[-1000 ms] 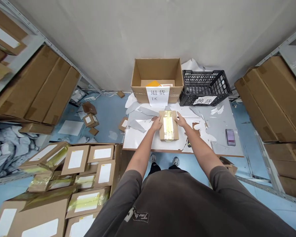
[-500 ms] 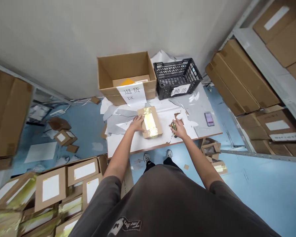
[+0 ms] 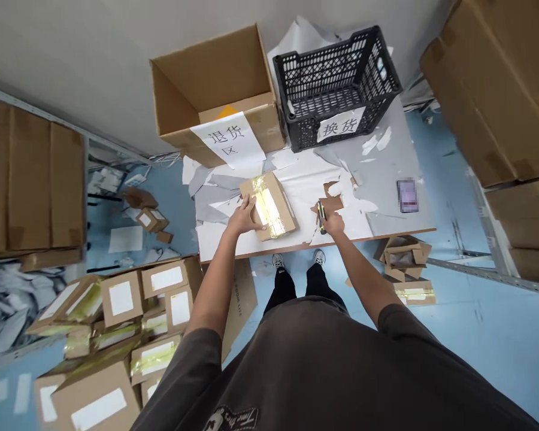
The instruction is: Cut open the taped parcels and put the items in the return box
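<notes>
A small cardboard box with shiny yellowish tape and a white label lies slightly turned on the table. My left hand grips its left side, thumb along the near edge and fingers on top. In my right hand, to the right of the box, is a yellow-and-black utility knife, its front end pointing away from me. The knife is apart from the box, over a torn brown patch of the white table covering. Whether its blade is out, I cannot tell.
Behind stand a large open carton with a paper sign and a black plastic crate. A purple phone-like item, pixelated, lies at the right. Taped parcels fill the lower left. Shelved cartons flank the right.
My right hand has left the box and picked up the utility knife. My left hand stays on the box, which has turned and shifted left relative to the table.
</notes>
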`<state>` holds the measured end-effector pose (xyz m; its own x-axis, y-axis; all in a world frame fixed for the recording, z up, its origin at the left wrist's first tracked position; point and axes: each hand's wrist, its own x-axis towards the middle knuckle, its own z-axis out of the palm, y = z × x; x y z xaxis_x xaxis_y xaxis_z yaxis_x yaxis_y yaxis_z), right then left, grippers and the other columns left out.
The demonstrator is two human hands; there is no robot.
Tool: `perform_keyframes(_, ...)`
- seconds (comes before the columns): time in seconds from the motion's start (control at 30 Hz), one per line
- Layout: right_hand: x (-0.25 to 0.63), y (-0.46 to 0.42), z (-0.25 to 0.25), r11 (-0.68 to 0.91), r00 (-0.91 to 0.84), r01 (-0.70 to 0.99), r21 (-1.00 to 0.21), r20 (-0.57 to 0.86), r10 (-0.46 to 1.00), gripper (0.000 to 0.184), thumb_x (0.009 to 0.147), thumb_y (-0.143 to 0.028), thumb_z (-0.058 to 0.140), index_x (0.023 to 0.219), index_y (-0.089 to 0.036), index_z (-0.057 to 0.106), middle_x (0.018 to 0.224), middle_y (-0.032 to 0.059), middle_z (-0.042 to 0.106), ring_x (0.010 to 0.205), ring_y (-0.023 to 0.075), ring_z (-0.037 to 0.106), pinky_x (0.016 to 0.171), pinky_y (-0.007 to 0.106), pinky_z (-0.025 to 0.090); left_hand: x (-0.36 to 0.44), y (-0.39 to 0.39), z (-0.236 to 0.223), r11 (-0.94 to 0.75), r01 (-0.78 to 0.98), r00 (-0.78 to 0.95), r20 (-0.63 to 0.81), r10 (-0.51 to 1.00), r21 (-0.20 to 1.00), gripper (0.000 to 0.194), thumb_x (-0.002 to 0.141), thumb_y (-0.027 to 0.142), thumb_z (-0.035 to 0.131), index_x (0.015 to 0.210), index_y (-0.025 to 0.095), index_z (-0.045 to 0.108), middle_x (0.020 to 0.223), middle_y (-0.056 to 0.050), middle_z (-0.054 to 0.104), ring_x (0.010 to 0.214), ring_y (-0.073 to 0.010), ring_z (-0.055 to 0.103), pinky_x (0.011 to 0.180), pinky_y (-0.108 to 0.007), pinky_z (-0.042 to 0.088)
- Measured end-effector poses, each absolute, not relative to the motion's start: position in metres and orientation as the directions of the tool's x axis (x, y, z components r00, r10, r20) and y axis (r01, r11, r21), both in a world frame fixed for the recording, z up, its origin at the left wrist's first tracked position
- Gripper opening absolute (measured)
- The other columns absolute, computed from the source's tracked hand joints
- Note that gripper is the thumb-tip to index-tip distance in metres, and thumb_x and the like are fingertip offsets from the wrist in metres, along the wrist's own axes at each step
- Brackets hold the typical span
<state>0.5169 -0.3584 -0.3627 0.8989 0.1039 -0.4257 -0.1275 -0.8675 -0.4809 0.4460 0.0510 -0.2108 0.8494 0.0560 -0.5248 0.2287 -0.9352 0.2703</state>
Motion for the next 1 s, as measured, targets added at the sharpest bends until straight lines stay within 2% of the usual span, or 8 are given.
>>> perform_keyframes(0.17,0.518,-0.347,-0.375,-0.908,0.851,-0.133,-0.398,-0.515,0.101,0.041,0.095,-0.048,0.068,0.121,-0.016,0.072,0.116,0.0214,0.077,0.113,0.0377,0.074,0.099,0.051,0.057,0.442,0.051,-0.216,-0.919,0.217,0.882,-0.470,0.041,0.328,0.151,0.062,0.079,0.091,0.178,0.030,0.008,0.185,-0.010,-0.002,0.166,-0.0435,0.023,0.132,-0.049,0.026)
perform_keyframes(0.3,0.525,-0.339,-0.346,-0.825,0.907,-0.149,-0.545,-0.407,0.105,0.042,0.097,-0.054,0.061,0.122,-0.020,0.067,0.107,0.0178,0.078,0.105,0.0369,0.076,0.093,0.052,0.059,0.436,0.038,-0.215,-0.887,0.286,0.881,-0.464,0.094,0.362,0.152,0.058,0.078,0.093,0.178,0.030,0.014,0.185,-0.010,0.002,0.161,-0.0507,0.026,0.129,-0.055,0.032)
perform_keyframes(0.4,0.540,-0.325,-0.304,-0.729,0.955,-0.085,-0.679,-0.264,0.134,0.045,0.100,-0.057,0.050,0.124,-0.020,0.059,0.104,0.0160,0.078,0.097,0.0345,0.076,0.089,0.050,0.060,0.435,0.025,-0.214,-0.875,0.326,0.883,-0.445,0.147,0.357,0.153,0.053,0.079,0.095,0.177,0.030,0.020,0.185,-0.011,0.009,0.161,-0.0558,0.018,0.127,-0.061,0.033)
perform_keyframes(0.47,0.550,-0.304,-0.271,-0.662,0.953,-0.032,-0.749,-0.223,0.206,0.044,0.100,-0.052,0.048,0.131,-0.021,0.054,0.104,0.0124,0.079,0.086,0.0296,0.076,0.084,0.045,0.061,0.441,0.025,-0.212,-0.877,0.301,0.906,-0.399,0.141,0.374,0.148,0.053,0.078,0.096,0.175,0.029,0.027,0.182,-0.013,0.019,0.163,-0.0543,0.013,0.129,-0.062,0.030)
perform_keyframes(0.57,0.555,-0.256,-0.227,-0.587,0.908,0.051,-0.808,-0.207,0.364,0.053,0.099,-0.043,0.047,0.148,-0.024,0.045,0.107,0.0077,0.080,0.075,0.0256,0.075,0.079,0.041,0.062,0.462,0.043,-0.211,-0.855,0.277,0.940,-0.308,0.147,0.438,0.131,0.061,0.071,0.096,0.170,0.026,0.038,0.174,-0.017,0.034,0.163,-0.0475,0.020,0.131,-0.055,0.028)
perform_keyframes(0.67,0.550,-0.199,-0.203,-0.579,0.871,0.170,-0.798,-0.153,0.467,0.062,0.100,-0.039,0.046,0.160,-0.025,0.041,0.124,0.0102,0.078,0.096,0.0299,0.077,0.091,0.045,0.062,0.488,0.070,-0.213,-0.791,0.307,0.936,-0.318,0.151,0.529,0.136,0.057,0.061,0.100,0.171,0.021,0.036,0.174,-0.019,0.035,0.162,-0.0442,0.027,0.131,-0.047,0.029)
perform_keyframes(0.8,0.540,-0.143,-0.206,-0.615,0.858,0.256,-0.746,-0.118,0.501,0.065,0.101,-0.034,0.044,0.164,-0.021,0.043,0.151,0.0131,0.067,0.131,0.0328,0.067,0.113,0.049,0.053,0.496,0.086,-0.223,-0.702,0.330,0.924,-0.367,0.105,0.630,0.148,0.048,0.057,0.104,0.171,0.018,0.031,0.169,-0.022,0.042,0.156,-0.0425,0.040,0.128,-0.043,0.034)
perform_keyframes(1.0,0.537,-0.129,-0.214,-0.673,0.798,0.374,-0.638,-0.149,0.584,0.063,0.102,-0.036,0.047,0.163,-0.019,0.047,0.153,0.0134,0.065,0.133,0.0320,0.065,0.114,0.047,0.053,0.462,0.069,-0.235,-0.635,0.420,0.907,-0.325,0.268,0.648,0.144,0.051,0.070,0.101,0.168,0.020,0.034,0.167,-0.023,0.043,0.157,-0.0446,0.036,0.126,-0.049,0.036)
